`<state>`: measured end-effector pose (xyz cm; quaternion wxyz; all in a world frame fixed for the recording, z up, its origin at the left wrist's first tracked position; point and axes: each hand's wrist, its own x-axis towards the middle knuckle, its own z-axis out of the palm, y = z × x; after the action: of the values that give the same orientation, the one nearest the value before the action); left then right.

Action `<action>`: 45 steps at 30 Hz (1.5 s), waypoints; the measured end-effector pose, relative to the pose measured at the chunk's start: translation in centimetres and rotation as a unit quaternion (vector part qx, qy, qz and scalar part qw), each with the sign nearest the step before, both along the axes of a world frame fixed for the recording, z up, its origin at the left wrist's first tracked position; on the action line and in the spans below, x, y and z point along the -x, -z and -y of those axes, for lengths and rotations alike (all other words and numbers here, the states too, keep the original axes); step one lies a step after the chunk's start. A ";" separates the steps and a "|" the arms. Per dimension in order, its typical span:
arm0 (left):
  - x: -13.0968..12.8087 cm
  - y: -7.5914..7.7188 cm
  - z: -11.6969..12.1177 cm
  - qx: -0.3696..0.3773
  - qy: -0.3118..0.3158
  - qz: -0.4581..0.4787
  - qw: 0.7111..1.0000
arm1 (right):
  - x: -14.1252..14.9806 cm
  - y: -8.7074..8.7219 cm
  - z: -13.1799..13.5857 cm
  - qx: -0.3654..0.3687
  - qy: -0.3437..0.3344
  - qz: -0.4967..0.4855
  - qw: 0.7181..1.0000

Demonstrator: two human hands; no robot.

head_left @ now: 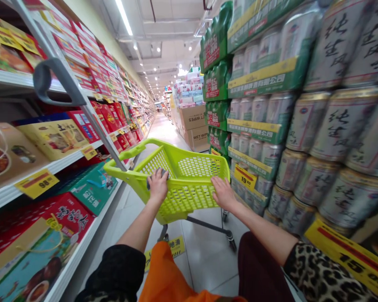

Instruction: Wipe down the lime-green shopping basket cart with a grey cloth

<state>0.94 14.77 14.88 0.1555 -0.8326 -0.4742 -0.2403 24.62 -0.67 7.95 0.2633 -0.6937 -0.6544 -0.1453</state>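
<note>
Long supermarket aisle (160, 128) here, shiny white tile floor (204, 264) running way back under a white ceiling (164, 29) with strip lights (124, 17) and little spots (159, 49). Shelves (59, 165) packed with red gift boxes (108, 116) down the left, big shrink-wrapped stacks of cans (343, 126) down the right.

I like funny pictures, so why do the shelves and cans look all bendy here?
In the head view, a very wide lens seems to curve the white metal shelf edge, swell the big white gold-rimmed drink cans, and stretch the lime-green plastic shopping cart; the shiny pale floor tiles show glare.
</note>
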 end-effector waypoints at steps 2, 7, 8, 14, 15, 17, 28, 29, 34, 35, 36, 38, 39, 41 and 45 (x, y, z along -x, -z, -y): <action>-2.1 0.9 0.9 0.004 0.008 0.012 1.000 | -0.2 0.1 0.1 -0.003 0.003 0.000 1.000; -8.1 3.2 4.1 0.023 0.121 0.009 0.992 | -0.8 0.4 0.3 -0.002 0.018 0.003 1.000; -9.2 3.4 4.7 0.025 0.148 0.003 0.989 | -0.9 0.4 0.4 0.000 0.020 0.003 1.000; -10.4 3.0 6.0 0.036 0.198 -0.050 0.978 | -1.2 -0.3 1.0 0.019 0.006 -0.002 1.000; -9.5 2.8 5.6 0.035 0.183 -0.048 0.981 | -1.3 -0.4 1.0 0.020 0.003 -0.003 1.000; -7.4 2.4 4.4 0.033 0.149 -0.032 0.988 | -1.3 -0.4 1.1 0.019 0.000 -0.006 1.000; -10.1 -0.7 3.2 0.167 0.072 0.288 0.940 | -0.7 0.5 0.4 -0.003 0.012 -0.029 0.999; -10.3 -0.6 3.6 0.167 0.078 0.261 0.948 | -0.8 0.5 0.3 -0.004 0.014 -0.028 1.000; -10.1 1.3 5.7 0.120 0.147 0.035 0.981 | -1.3 0.0 0.6 0.002 0.033 -0.024 0.999; -10.2 1.7 6.1 0.121 0.158 0.019 0.980 | -1.5 -0.3 0.7 0.004 0.035 -0.024 0.999; -10.5 2.0 6.5 0.126 0.171 0.010 0.977 | -1.5 -0.6 0.8 0.006 0.036 -0.023 0.999; -11.3 2.3 7.2 0.140 0.207 -0.001 0.968 | -1.4 -1.2 0.8 0.005 0.028 -0.022 0.999; -11.6 2.3 7.4 0.148 0.226 -0.007 0.963 | -1.3 -1.6 0.7 0.002 0.020 -0.023 1.000; -12.0 2.2 7.5 0.163 0.247 -0.009 0.955 | -0.6 -2.2 0.4 -0.007 -0.003 -0.028 1.000; -12.0 2.1 7.1 0.204 0.227 0.064 0.950 | 1.2 -3.3 -0.8 -0.015 -0.049 -0.058 0.997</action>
<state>12.95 7.68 12.77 -0.1072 -0.9151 -0.3201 -0.2207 23.46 0.16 11.29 0.3181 -0.6638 -0.6693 -0.1012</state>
